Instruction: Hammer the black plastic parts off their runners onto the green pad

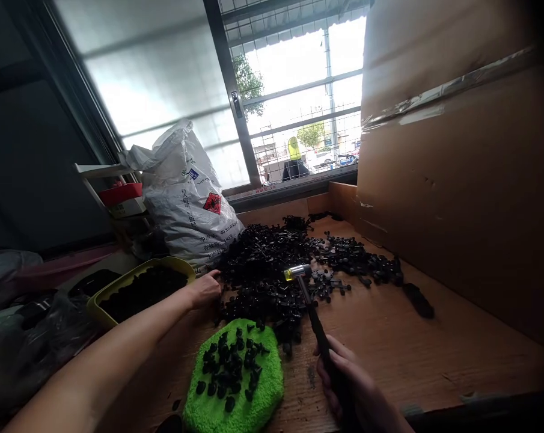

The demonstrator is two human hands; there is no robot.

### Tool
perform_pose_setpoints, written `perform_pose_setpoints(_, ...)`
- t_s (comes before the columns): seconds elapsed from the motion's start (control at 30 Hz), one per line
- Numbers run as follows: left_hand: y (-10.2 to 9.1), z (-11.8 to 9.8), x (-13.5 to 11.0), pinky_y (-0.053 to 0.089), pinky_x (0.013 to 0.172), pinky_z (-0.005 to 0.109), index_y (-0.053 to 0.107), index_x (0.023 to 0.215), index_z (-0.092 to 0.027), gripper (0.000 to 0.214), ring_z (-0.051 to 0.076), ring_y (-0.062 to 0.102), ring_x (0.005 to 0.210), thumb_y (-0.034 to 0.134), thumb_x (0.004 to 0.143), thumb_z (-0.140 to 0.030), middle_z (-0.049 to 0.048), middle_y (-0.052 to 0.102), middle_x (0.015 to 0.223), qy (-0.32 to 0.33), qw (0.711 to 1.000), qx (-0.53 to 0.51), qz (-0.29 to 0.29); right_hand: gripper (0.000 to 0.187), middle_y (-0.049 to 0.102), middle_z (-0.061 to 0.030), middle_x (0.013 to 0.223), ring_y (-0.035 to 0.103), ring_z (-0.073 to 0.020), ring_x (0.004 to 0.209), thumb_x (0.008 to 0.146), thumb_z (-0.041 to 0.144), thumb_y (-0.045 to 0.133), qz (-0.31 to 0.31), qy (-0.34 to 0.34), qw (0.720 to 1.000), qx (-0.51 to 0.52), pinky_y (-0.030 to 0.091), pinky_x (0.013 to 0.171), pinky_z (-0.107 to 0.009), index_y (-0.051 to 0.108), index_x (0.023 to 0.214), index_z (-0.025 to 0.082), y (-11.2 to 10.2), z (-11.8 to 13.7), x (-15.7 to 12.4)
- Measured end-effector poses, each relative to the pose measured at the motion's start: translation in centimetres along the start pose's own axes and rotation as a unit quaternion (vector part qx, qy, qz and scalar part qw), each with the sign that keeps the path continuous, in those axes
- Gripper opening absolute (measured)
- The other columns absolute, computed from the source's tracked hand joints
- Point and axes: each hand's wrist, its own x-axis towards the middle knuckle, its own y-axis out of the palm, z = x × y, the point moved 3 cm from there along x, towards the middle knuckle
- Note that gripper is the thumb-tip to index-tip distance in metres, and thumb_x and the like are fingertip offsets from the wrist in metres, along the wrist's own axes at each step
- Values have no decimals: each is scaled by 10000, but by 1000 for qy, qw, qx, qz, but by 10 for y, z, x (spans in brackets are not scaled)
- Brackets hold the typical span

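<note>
Over the heap of black parts [272, 270], right hand [357, 391] grips the hammer [314, 316], left hand [204, 290] touching it.

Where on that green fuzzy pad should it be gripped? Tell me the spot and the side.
Grip the green pad at its bare near-left rim, coming in low from the near side. Small black parts lie across its upper middle, so the edge is the free part. Pinching flat and keeping it level should keep them from rolling off, probably using the left hand.

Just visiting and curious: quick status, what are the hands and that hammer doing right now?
Right hand gripping small hammer, head raised over black plastic parts. Left hand on the pile's edge. Loose pieces lie on green pad; yellow tub beside.
</note>
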Motion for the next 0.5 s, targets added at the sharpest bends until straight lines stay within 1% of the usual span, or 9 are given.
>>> perform_pose_setpoints(0.03, -2, 1, -4, 293, 965, 342, 637, 586, -218, 186, 135, 592, 638, 536, 680, -94, 6, 647, 591, -13, 1000, -15, -1, 275, 475, 43, 594, 404, -48, 363, 844, 440, 442, -4, 5, 1000, 4, 281, 325, -150, 485, 927, 182, 0, 0, 0)
perform_pose_setpoints(0.1, -6, 5, -15, 278, 973, 346, 662, 781, -248, 248, 148, 611, 756, 460, 747, -108, 15, 690, 762, -75, 996, -49, -14, 273, 475, 40, 600, 410, -49, 379, 846, 440, 441, -8, 20, 1000, 12, 283, 334, -146, 483, 938, 186, 0, 0, -1)
perform_pose_setpoints(0.17, -8, 10, -29, 333, 915, 340, 612, 997, -254, 326, 177, 606, 872, 364, 817, -143, 44, 682, 938, -160, 984, -75, -35, 279, 472, 37, 601, 417, -55, 392, 847, 446, 439, -1, 29, 999, 14, 281, 340, -148, 485, 944, 189, 0, 0, -2)
perform_pose_setpoints(0.23, -5, 12, -44, 396, 805, 309, 556, 1101, -232, 358, 203, 598, 926, 304, 851, -186, 77, 656, 1028, -242, 964, -103, -42, 278, 471, 37, 598, 413, -60, 390, 850, 451, 433, 12, 24, 1000, 10, 281, 340, -158, 490, 937, 193, 0, 1, -3)
perform_pose_setpoints(0.3, 0, 10, -57, 417, 712, 280, 549, 1112, -235, 350, 213, 605, 915, 320, 848, -216, 79, 653, 1041, -294, 946, -135, -30, 252, 478, 34, 612, 421, -65, 401, 867, 430, 420, 16, 23, 1000, 3, 296, 353, -170, 488, 943, 199, 0, 1, -4)
perform_pose_setpoints(0.33, 3, 9, -62, 417, 687, 270, 568, 1084, -250, 322, 216, 613, 892, 373, 827, -233, 66, 663, 1015, -307, 939, -153, -18, 235, 481, 33, 619, 426, -66, 407, 876, 412, 414, 15, 26, 1000, 0, 301, 360, -174, 484, 950, 201, -1, 0, -5)
perform_pose_setpoints(0.4, 5, 8, -69, 412, 665, 264, 610, 996, -276, 267, 224, 623, 839, 504, 751, -262, 38, 684, 932, -322, 928, -187, 4, 211, 483, 32, 631, 433, -66, 416, 890, 381, 402, 12, 32, 999, 0, 305, 369, -177, 477, 974, 202, -2, 0, -5)
perform_pose_setpoints(0.43, 5, 11, -70, 409, 666, 270, 620, 964, -275, 257, 231, 623, 829, 543, 719, -266, 38, 686, 908, -331, 922, -201, 8, 207, 482, 32, 634, 434, -66, 417, 894, 372, 395, 14, 33, 999, 2, 306, 371, -180, 474, 980, 200, -2, 0, -5)
perform_pose_setpoints(0.5, 0, 20, -70, 405, 680, 291, 619, 942, -246, 241, 247, 612, 846, 538, 715, -263, 67, 674, 910, -359, 906, -224, -2, 207, 480, 33, 633, 429, -65, 411, 897, 368, 386, 21, 30, 999, 3, 303, 368, -183, 469, 982, 198, -1, 1, -5)
